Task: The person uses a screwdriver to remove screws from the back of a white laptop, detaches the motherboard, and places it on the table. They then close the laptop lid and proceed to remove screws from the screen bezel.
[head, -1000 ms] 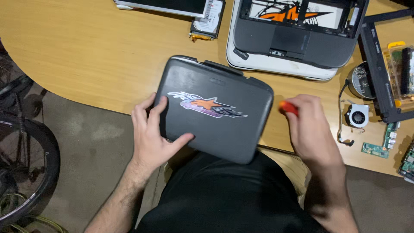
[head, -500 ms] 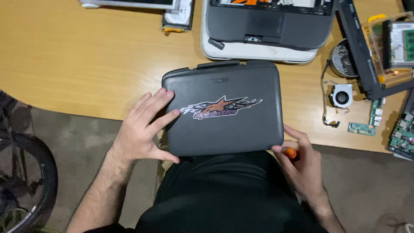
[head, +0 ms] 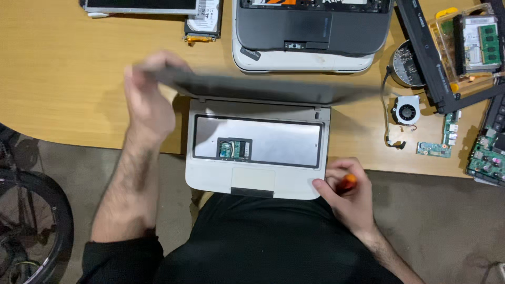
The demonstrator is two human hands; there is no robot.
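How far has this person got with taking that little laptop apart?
Fairly far. The small laptop is open and its keyboard is already out, baring a metal tray and a small circuit card. The left hand holds the lid up; the right hand steadies the corner, gripping an orange-handled tool. The touchpad and base shell look still assembled.

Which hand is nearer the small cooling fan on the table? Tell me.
Right. The right hand lies below and left of the cooling fan, at the laptop's front corner; the left hand holds the lid, far left.
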